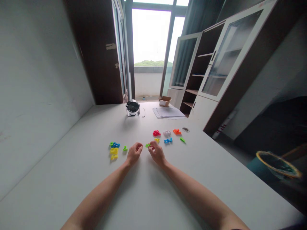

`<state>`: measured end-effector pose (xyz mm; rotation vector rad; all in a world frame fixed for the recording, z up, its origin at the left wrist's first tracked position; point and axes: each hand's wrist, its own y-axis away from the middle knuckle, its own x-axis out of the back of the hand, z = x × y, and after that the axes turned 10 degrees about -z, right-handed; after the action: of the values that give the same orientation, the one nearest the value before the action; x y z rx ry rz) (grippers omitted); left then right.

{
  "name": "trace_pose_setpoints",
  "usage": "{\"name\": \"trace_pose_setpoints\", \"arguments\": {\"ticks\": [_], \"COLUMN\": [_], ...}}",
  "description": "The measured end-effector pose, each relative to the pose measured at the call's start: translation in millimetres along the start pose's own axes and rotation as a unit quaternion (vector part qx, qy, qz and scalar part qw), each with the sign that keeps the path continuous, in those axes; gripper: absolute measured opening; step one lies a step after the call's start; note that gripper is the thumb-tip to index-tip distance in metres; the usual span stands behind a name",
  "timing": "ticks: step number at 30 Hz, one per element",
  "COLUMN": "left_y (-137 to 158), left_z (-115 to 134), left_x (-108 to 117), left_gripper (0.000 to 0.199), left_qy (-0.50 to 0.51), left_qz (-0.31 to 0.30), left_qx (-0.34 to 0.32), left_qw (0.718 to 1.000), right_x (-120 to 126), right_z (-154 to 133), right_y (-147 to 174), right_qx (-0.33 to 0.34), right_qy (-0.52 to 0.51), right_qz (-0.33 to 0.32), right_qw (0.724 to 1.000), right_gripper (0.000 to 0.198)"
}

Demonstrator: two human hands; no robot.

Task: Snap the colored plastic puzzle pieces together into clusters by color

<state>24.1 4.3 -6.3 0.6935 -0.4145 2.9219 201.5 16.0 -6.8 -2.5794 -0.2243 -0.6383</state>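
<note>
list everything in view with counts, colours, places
table: one, white, foreground
mixed cluster: several, yellow, blue, green, left
lone pieces: three, green, left, centre, right
piles: three, red, whitish, orange, centre right
loose bits: several, blue, yellow, before piles
ring: one, whitish, right
papers: several, white, back right
carton: one, brown, back
round device: one, black, silver, back
thin item: one, dark, beside device
cabinets: two, brown, white, both sides
window: one, bright, back
curtain: one, dark, beside window
bin: one, teal, yellow, right
wall: one, grey, left
left hand: one, bare, centre
right hand: one, bare, holding central green piece
</note>
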Motion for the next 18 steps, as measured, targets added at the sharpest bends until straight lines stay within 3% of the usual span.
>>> {"name": "trace_pose_setpoints", "arguments": {"ticks": [5, 12, 18], "left_y": [-1.2, -1.7, -3.3], "left_z": [-4.1, -7.4, -10.0], "left_x": [-1.5, -1.1, 2.8], "left_gripper": [0.020, 0.022, 0.022], "left_qy": [0.017, 0.012, 0.004], "left_qz": [0.000, -0.002, 0.014], "left_qx": [-0.003, -0.012, 0.000], "left_qw": [1.000, 1.000, 1.000], "right_x": [-0.1, -1.6, 1.7], "right_z": [0.2, 2.0, -1.7], "right_y": [1.4, 1.0, 1.2], "right_qx": [-0.021, 0.013, 0.049], "right_qy": [-0.036, 0.023, 0.063], "right_qz": [-0.018, -0.045, -0.061], "right_qw": [0.999, 0.999, 0.995], "right_gripper": [0.013, 0.008, 0.027]}}
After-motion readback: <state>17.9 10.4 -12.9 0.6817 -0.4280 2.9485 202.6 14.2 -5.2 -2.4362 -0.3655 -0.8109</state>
